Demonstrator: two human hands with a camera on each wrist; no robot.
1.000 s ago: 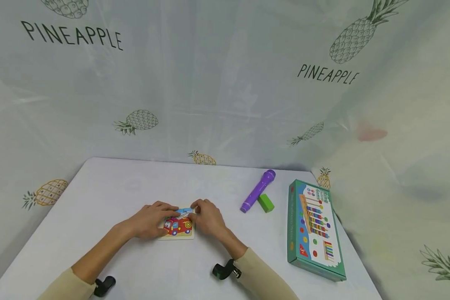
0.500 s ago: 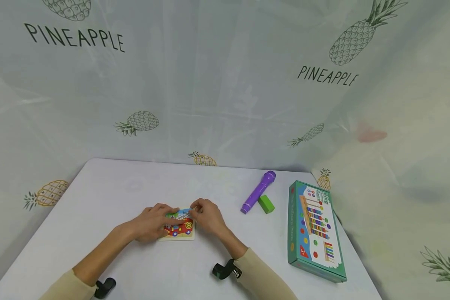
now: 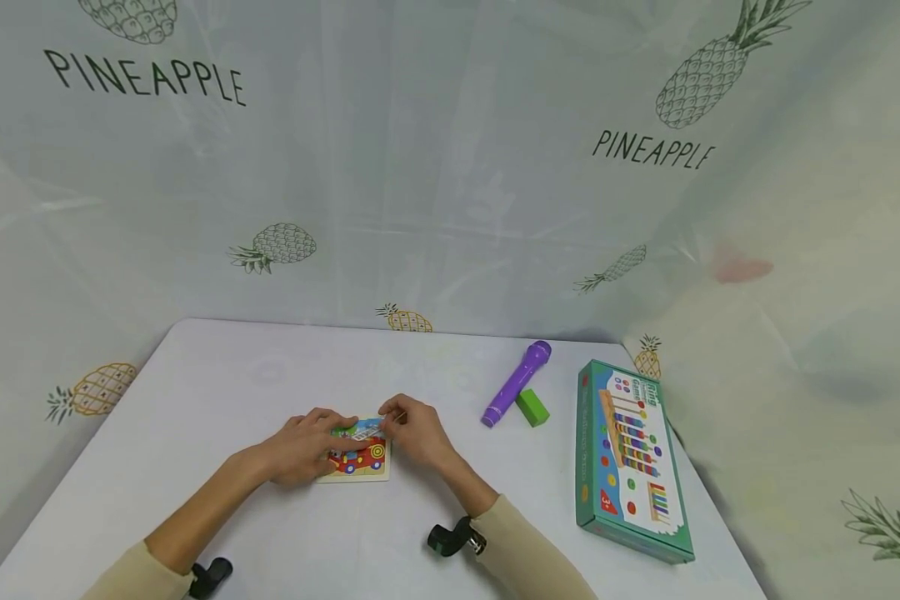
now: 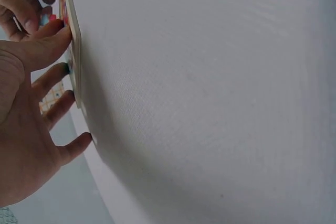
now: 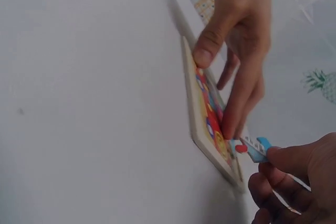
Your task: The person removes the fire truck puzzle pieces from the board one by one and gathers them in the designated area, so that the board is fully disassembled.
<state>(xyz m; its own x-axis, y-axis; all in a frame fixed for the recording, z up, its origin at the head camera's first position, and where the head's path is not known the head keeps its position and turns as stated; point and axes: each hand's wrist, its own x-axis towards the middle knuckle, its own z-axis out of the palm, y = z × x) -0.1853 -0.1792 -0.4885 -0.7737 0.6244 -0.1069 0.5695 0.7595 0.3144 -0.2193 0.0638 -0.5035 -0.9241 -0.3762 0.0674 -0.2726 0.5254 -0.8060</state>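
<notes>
A small wooden jigsaw puzzle [image 3: 377, 468] with a red fire truck picture lies flat on the white table. My left hand [image 3: 305, 447] rests over its left part, fingers fairly straight, with one fingertip on the truck; part of the picture is hidden under it. At the puzzle's upper right corner my right hand [image 3: 417, 431] pinches a puzzle piece. In the right wrist view this piece [image 5: 255, 149], blue with a white ladder print, is held between thumb and fingers, tilted up from the board and close to the left fingertips.
To the right of the hands lie a purple toy microphone [image 3: 516, 383] and a green block [image 3: 532, 407] beside it. Further right is a green-edged toy box [image 3: 633, 462]. A pineapple-print curtain [image 3: 450, 167] hangs behind the table [image 3: 270, 358].
A left finger has shifted down and rightward onto the truck. The right hand stays at the corner, its fingers slightly raised, and the ladder piece has tilted.
</notes>
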